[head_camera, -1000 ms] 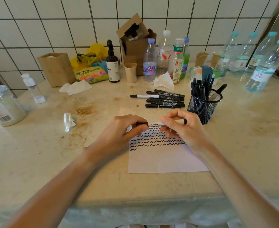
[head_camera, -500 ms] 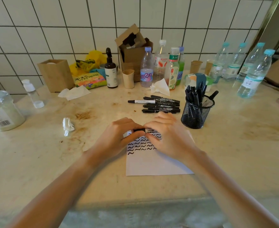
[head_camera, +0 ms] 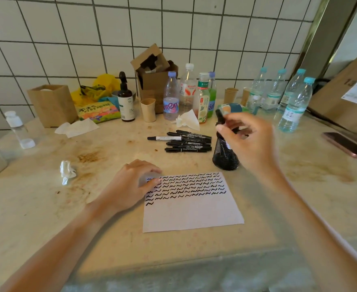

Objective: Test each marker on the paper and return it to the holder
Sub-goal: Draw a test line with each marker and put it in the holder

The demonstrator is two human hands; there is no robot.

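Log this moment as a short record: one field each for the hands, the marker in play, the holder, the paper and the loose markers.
right hand: right hand pinches a black marker, grip above the holder
left hand: left hand rests on the top left corner of the paper, fingers curled
holder: black mesh holder, upright, right of the loose markers, partly hidden by the right hand
paper: white sheet, rows of black squiggles across its upper part, lower part blank
loose markers: a group lying on the counter behind the paper
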